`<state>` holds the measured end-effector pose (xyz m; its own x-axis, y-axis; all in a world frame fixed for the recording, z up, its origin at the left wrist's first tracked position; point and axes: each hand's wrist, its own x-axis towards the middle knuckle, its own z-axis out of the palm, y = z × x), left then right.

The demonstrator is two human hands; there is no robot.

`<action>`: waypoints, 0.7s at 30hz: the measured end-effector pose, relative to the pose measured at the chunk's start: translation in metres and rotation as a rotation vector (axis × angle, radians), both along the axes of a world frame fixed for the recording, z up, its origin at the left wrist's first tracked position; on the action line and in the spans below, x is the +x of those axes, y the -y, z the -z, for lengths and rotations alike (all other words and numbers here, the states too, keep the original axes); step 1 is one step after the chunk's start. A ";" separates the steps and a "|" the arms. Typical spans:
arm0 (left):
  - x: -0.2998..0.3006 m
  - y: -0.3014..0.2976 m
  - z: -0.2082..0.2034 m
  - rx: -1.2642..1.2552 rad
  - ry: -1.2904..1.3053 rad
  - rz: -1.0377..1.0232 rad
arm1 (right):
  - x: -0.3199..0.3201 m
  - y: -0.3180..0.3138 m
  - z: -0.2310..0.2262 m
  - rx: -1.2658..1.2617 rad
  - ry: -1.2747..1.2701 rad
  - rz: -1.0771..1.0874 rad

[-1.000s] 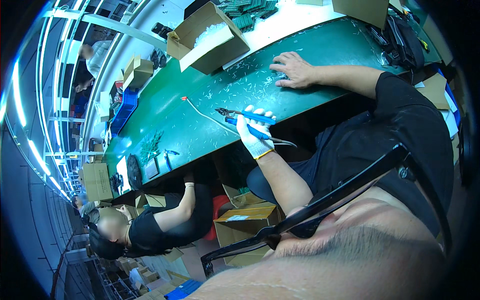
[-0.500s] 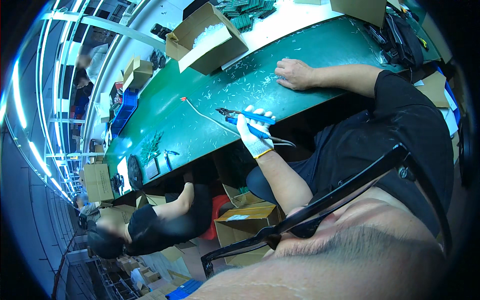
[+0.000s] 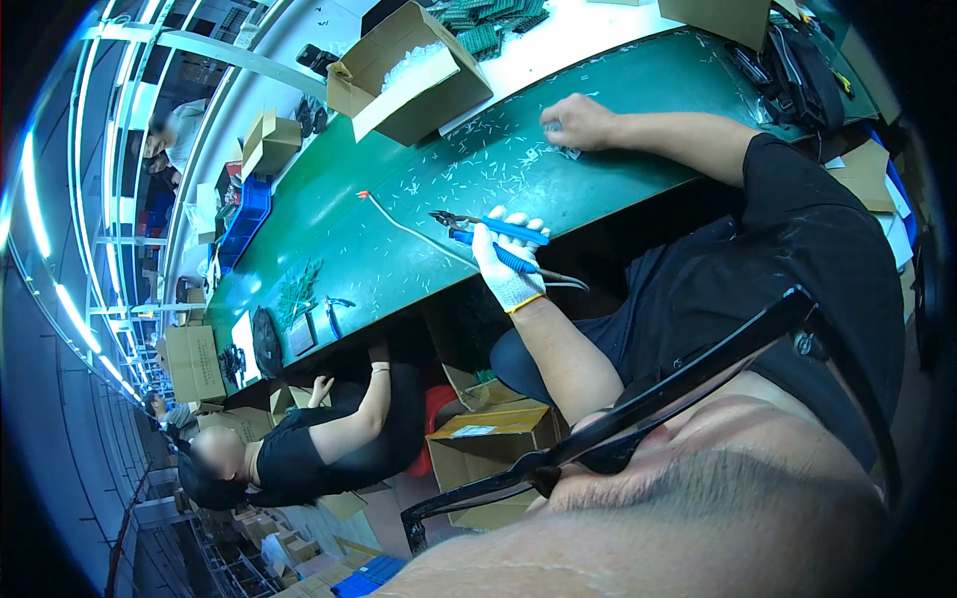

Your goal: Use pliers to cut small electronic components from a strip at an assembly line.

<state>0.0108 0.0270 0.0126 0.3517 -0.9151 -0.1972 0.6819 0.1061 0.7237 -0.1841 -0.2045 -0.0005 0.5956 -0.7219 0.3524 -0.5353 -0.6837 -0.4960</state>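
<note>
My left hand (image 3: 508, 271), in a white knit glove, is palm up beside the near table edge with its fingers around blue-handled cutting pliers (image 3: 525, 236). Their handles are spread, and the dark jaws point left over the table. A thin grey cord (image 3: 424, 237) with a red tip runs across the tabletop and passes by the gloved hand. My bare right hand (image 3: 583, 124) rests on the green table (image 3: 344, 249) further off, fingers curled in. Something pale shows under it, too small to name. Short white slivers (image 3: 498, 169) lie scattered around both hands.
An open cardboard box (image 3: 424, 95) stands beyond, near stacked green boards (image 3: 483, 38). To the left are a blue bin (image 3: 246, 224) and another blue-handled tool (image 3: 333, 317). A co-worker in black (image 3: 329, 439) sits at left. A black bag (image 3: 797, 75) is at far right.
My right hand has shifted slightly left and away, its fingers curling further. My left hand stays put with the pliers. The co-worker at left has moved, and their other hand now shows.
</note>
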 end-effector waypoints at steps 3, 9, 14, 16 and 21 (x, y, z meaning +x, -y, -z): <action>-0.001 0.000 0.001 -0.001 0.000 0.000 | 0.000 0.024 0.001 0.285 0.116 0.174; -0.001 0.003 0.002 0.005 -0.011 -0.016 | 0.001 0.056 -0.010 1.021 0.758 0.137; -0.004 0.006 -0.002 -0.015 -0.047 -0.007 | 0.024 0.077 -0.073 0.990 0.832 -0.032; 0.000 0.009 -0.001 -0.024 -0.055 -0.001 | 0.050 0.083 -0.117 0.818 0.820 -0.157; 0.011 0.008 -0.002 -0.010 -0.052 -0.033 | 0.157 0.078 -0.233 -0.020 0.575 -0.229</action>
<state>0.0219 0.0186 0.0146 0.3711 -0.9052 -0.2069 0.7145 0.1361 0.6863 -0.0275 -0.2827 0.2324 0.4453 -0.5885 0.6748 -0.0250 -0.7616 -0.6476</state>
